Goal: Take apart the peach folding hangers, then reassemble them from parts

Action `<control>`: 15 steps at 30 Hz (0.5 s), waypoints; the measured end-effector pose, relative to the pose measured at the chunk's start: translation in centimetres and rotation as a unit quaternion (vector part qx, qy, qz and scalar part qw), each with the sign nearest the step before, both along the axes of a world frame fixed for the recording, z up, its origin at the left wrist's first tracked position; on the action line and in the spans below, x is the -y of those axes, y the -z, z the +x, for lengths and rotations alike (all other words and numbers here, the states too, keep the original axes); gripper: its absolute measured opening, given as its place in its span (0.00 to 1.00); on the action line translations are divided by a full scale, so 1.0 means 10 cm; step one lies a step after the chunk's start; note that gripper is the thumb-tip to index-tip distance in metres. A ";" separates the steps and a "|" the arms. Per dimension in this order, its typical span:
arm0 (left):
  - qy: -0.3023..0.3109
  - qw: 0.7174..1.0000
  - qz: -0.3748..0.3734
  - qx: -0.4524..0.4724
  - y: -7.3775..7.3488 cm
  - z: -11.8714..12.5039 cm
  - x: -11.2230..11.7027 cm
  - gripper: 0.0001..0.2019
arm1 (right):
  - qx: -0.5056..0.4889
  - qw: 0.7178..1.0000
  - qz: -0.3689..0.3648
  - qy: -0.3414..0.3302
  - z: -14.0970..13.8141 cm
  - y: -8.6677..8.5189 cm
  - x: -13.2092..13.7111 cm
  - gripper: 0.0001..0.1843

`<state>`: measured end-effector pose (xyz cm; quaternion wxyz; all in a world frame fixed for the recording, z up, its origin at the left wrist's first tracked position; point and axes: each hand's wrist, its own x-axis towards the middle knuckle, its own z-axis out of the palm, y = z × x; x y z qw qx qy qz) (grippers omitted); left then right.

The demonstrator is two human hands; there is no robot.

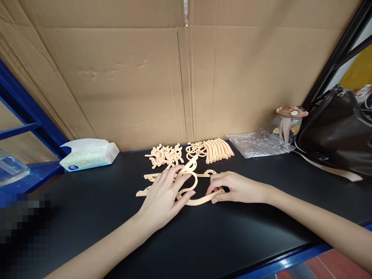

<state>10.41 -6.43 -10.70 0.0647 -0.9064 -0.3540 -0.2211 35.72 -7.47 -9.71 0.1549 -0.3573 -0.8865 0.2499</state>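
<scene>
A cream plastic folding clothes hanger (200,200) lies low over the black table, between my two hands. My left hand (162,190) closes over its middle, with the thumb and fingers around the curved hook part (194,180); the palm hides some of it. My right hand (225,186) pinches the tip of the lower hanger arm between thumb and fingers. Beneath and behind my hands are more hanger pieces, including a hooked end (209,172) and a flat end (142,192) sticking out at the left. How these connect is hidden.
Small hanger pieces (165,155), rings or hooks (195,149) and a row of curved arms (219,150) lie at the back. A tissue pack (90,155) stands left. Clear plastic bag (255,143), drink bottle (290,124) and dark bag (337,131) are at right. Cardboard (130,85) walls the back.
</scene>
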 end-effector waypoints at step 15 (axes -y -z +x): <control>-0.052 0.999 -0.002 -0.014 0.07 0.01 -0.03 0.23 | -0.025 0.993 0.077 0.085 0.06 0.03 -0.07 0.17</control>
